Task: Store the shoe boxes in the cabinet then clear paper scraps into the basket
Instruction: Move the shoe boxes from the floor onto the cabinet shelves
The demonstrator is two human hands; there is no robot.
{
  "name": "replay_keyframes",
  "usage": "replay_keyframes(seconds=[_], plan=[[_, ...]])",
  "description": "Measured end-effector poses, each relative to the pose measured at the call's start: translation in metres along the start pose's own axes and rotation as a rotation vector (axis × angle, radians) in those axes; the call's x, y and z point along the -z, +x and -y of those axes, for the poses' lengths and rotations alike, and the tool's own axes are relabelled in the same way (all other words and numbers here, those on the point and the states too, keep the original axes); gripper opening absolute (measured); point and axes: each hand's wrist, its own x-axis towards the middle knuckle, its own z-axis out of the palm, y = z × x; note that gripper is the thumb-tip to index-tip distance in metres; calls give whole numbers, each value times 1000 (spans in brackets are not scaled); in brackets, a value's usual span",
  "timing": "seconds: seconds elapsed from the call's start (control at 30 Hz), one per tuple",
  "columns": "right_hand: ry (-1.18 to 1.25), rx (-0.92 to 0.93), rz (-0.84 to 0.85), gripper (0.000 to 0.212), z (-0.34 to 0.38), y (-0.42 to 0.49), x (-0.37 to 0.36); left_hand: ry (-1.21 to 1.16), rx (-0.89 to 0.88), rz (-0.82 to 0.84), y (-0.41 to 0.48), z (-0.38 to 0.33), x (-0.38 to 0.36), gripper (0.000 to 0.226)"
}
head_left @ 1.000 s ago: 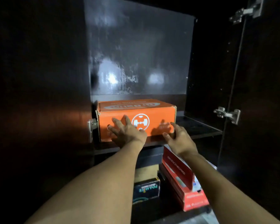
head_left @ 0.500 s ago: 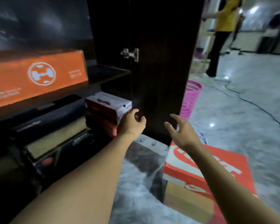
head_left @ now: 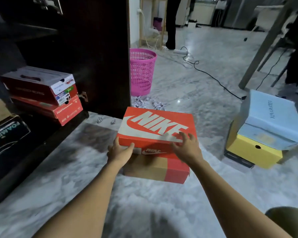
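The left hand (head_left: 120,150) grips the near left corner of the orange box (head_left: 155,127), thumb along the lid's near edge, fingers round its left side. The right hand (head_left: 187,146) lies spread on the lid's near right corner, fingers lightly bent, gripping nothing. The box, smooth stiff cardboard, sits on a brown box (head_left: 150,167), its long side towards the person, I judge. The dark cabinet (head_left: 96,57) opens to the left, nearer the left hand. Farther off, crumpled paper scraps (head_left: 144,103) lie at the foot of the pink mesh basket (head_left: 142,71).
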Motion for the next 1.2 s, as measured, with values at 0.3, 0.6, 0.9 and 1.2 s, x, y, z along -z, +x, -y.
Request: replay_keyframes(seconds=[0.3, 0.6, 0.9, 1.2], plan=[[160, -100, 20, 92, -33, 8, -8, -149, -4, -123, -20, -45, -6, 84], [379, -169, -190, 81, -56, -8, -8, -83, 2, -365, -26, -16, 8, 52], [590, -54, -138, 102, -68, -15, -24, -280, 95, -42, -21, 2, 5, 36], [620, 71, -101, 95, -60, -11, -17, -219, 58, -72, -25, 6, 19, 45]])
